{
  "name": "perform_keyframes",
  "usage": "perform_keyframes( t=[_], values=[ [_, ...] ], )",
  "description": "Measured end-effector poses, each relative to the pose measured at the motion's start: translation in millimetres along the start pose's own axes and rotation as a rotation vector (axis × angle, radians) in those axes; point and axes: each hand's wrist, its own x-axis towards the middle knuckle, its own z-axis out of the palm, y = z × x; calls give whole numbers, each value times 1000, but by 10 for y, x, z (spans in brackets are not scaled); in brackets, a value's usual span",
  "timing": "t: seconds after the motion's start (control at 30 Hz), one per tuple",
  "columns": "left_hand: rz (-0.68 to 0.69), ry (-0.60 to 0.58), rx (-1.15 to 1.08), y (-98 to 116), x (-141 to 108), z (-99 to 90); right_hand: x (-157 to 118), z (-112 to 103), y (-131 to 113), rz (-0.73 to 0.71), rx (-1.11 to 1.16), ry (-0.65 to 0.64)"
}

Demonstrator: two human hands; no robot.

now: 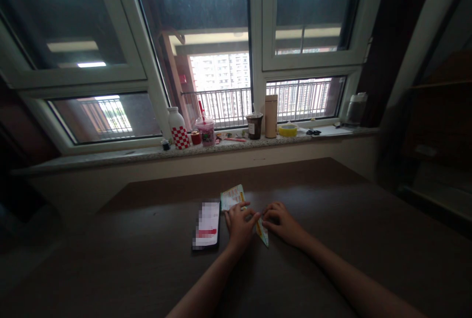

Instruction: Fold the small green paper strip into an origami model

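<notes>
A printed sheet of paper [231, 197], white with green and yellow parts, lies partly folded on the dark table [155, 259]. My left hand [240, 225] rests on top of it, fingers spread over the middle and thumb reaching to the right. My right hand [280, 221] is closed at the paper's right edge, with thumb and fingertips pinched together there. A pointed corner of the paper sticks out toward me between the hands. The middle of the paper is hidden under my left hand. Just left of that hand lies a phone [208, 224] with a lit screen.
On the windowsill [147, 153] stand a checked bottle [179, 129], a pink cup with a straw [205, 132], a dark drink cup [254, 126] and a tan flask [271, 116]. Farther right are yellow tape [287, 130], black scissors [313, 132] and a jar [357, 109].
</notes>
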Motion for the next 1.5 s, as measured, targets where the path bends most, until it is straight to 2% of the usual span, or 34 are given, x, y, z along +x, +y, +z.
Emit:
perform_keyframes(
  t=[0.67, 0.97, 1.1, 1.23, 1.5],
  values=[
    [11, 55, 22, 8, -7, 17, 5, 1, 40, 14, 19, 29],
    [2, 13, 20, -2, -5, 9, 27, 12, 137, 37, 63, 50],
    [5, -24, 46, 40, -26, -12, 28, 8, 119, 38, 57, 43],
    [15, -9, 79, 63, -35, -15, 18, 1, 79, 40, 32, 50],
    [-6, -23, 102, 36, -32, -14, 22, -19, 86, 72, -63, 140]
  ],
)
